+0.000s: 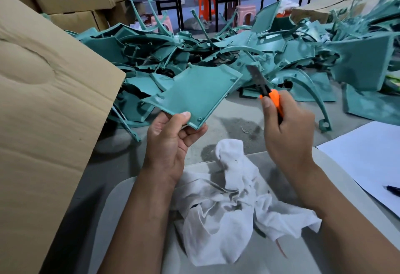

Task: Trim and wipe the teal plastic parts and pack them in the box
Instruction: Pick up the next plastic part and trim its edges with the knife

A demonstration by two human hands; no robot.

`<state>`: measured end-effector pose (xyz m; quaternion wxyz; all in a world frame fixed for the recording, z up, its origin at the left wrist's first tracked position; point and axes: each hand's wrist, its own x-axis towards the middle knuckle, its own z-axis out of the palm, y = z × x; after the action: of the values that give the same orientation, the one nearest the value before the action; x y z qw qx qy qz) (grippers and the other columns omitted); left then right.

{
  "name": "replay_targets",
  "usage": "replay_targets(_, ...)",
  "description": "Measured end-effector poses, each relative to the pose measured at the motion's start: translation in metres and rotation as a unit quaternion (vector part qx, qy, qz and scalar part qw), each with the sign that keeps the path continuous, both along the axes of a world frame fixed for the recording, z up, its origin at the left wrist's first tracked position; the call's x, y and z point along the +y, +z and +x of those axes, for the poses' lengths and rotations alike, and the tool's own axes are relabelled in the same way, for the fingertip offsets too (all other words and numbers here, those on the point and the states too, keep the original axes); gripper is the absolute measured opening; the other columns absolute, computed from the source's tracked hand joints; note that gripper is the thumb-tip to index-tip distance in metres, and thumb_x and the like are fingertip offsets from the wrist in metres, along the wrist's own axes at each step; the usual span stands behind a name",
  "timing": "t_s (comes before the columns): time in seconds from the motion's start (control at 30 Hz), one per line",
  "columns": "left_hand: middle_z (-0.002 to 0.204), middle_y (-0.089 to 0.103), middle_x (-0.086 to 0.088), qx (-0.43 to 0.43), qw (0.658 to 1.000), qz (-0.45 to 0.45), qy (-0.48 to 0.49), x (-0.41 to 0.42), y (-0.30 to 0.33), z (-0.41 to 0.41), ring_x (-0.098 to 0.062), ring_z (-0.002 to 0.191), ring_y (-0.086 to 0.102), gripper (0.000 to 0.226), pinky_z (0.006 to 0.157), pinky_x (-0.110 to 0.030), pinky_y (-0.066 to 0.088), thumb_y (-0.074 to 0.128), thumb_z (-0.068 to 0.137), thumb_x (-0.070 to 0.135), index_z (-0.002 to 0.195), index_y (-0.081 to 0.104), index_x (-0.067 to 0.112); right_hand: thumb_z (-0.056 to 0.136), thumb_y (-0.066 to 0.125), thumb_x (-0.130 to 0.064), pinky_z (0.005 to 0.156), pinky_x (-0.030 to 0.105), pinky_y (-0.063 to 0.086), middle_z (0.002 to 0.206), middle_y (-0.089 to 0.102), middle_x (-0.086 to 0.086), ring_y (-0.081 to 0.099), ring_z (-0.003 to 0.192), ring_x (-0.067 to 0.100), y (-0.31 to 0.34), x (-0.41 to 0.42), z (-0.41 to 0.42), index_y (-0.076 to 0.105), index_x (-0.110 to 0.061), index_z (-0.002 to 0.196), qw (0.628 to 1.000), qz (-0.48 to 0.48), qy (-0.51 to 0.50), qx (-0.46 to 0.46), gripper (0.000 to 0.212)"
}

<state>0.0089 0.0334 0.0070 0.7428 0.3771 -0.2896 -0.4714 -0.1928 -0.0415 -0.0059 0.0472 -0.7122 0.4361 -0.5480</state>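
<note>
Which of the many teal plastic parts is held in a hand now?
The flat teal plastic panel pinched at its near corner by the left hand; all other parts lie in the heap on the floor.

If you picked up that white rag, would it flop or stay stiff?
The white rag would probably flop: it lies crumpled in soft folds. It likely weighs little, since the cloth looks thin. It should not roll or slide, because it sits slumped flat on the grey surface.
</note>
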Motion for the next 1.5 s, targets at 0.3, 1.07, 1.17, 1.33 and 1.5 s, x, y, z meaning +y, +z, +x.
replay_targets(0.3, 0.07, 0.071, -0.007, 0.046, 0.999, 0.008, 0.028, -0.006, 0.008, -0.004, -0.018, 0.066, 0.072, 0.024, 0.066, -0.031, 0.061, 0.051, 0.096, -0.002, 0.079, 0.063, 0.01, 0.106, 0.05, -0.035, 0.049, 0.032, 0.03, 0.063, 0.037, -0.011, 0.036, 0.053, 0.015, -0.001, 0.029, 0.035, 0.055, -0.012, 0.085, 0.982, -0.04, 0.168, 0.081, 0.032)
replay_targets(1.07, 0.069, 0.073, -0.008, 0.102, 0.995, -0.006, -0.015, 0.013, 0.027, -0.019, -0.017, 0.061, 0.074, 0.007, 0.063, -0.027, 0.061, 0.062, 0.085, 0.004, 0.079, 0.064, 0.006, 0.108, 0.046, -0.034, 0.061, 0.015, 0.029, 0.071, 0.037, -0.015, 0.037, 0.062, 0.001, -0.002, 0.03, 0.033, 0.06, -0.005, 0.088, 0.979, -0.071, 0.189, -0.022, 0.037)
replay_targets(1.17, 0.067, 0.071, -0.006, 0.08, 0.997, -0.001, -0.018, 0.014, 0.027, -0.018, -0.013, 0.059, 0.072, 0.025, 0.062, -0.025, 0.06, 0.055, 0.095, 0.003, 0.074, 0.067, 0.008, 0.108, 0.046, -0.036, 0.058, 0.02, 0.031, 0.07, 0.04, -0.01, 0.036, 0.061, 0.009, -0.001, 0.03, 0.036, 0.06, -0.005, 0.088, 0.977, -0.063, 0.203, 0.001, 0.039)
replay_targets(1.33, 0.068, 0.072, -0.009, 0.09, 0.995, 0.001, -0.046, 0.018, 0.027, -0.013, -0.013, 0.058, 0.072, 0.011, 0.06, -0.023, 0.06, 0.067, 0.077, 0.01, 0.085, 0.069, 0.002, 0.109, 0.046, -0.032, 0.055, 0.023, 0.023, 0.063, 0.034, -0.009, 0.03, 0.054, 0.009, 0.0, 0.021, 0.024, 0.045, -0.014, 0.079, 0.989, -0.064, 0.127, -0.026, 0.035)
replay_targets(1.5, 0.072, 0.074, -0.012, 0.067, 0.995, 0.024, -0.074, 0.016, 0.022, -0.012, -0.015, 0.061, 0.074, 0.013, 0.059, -0.024, 0.06, 0.067, 0.074, 0.01, 0.068, 0.079, 0.008, 0.108, 0.051, -0.022, 0.053, 0.029, 0.021, 0.063, 0.033, -0.009, 0.026, 0.055, 0.013, 0.001, 0.011, 0.011, 0.038, -0.025, 0.086, 0.995, -0.077, 0.045, -0.04, 0.026)
